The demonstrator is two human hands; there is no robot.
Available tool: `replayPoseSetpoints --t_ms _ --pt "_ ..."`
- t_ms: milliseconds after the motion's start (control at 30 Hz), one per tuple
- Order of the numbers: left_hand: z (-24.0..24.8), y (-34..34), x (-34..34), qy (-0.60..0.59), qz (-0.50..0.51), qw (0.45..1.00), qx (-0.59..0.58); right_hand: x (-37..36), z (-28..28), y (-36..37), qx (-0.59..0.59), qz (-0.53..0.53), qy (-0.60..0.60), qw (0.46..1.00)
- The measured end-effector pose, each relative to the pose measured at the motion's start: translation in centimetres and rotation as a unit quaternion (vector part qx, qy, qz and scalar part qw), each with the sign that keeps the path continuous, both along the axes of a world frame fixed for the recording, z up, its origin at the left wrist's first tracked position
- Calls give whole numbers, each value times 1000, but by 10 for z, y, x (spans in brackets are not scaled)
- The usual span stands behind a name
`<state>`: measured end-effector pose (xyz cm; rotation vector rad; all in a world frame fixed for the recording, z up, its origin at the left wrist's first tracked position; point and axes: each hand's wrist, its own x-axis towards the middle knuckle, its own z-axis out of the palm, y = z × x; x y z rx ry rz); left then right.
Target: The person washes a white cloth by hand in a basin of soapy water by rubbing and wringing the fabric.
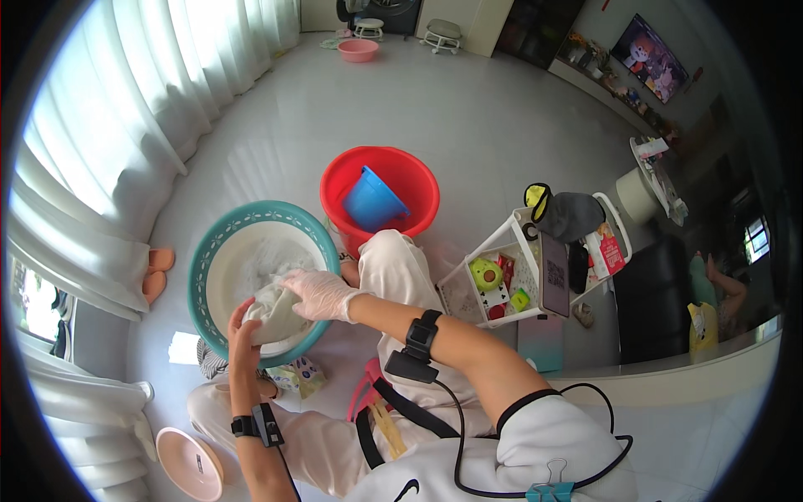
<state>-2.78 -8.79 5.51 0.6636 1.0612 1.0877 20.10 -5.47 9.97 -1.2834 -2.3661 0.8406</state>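
Observation:
A large basin (204,243) with a teal rim and white inside stands on the floor before me, holding sudsy water (272,255). Over its near right side, a wet white cloth (278,316) is bunched between both hands. My left hand (244,333) is bare and grips the cloth's left edge with bent fingers. In a thin translucent glove, my right hand (318,294) presses and pinches the cloth from the right. Part of the cloth is hidden behind the hands.
A red tub (425,180) with a blue bucket (376,201) inside stands beyond my knee. To the right is a white cart (477,251) with toys. A pink basin (176,468) lies at lower left, orange slippers (155,274) by the curtain. A cable (458,435) runs along my right arm.

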Motion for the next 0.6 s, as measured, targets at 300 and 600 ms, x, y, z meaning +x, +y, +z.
replayPoseSetpoints --t_ms 300,600 --pt "44 6 13 -93 -62 989 98 -28 -53 42 -142 56 26 988" --pt "-46 42 -29 -9 140 985 -96 -22 -71 85 -223 -160 41 961"
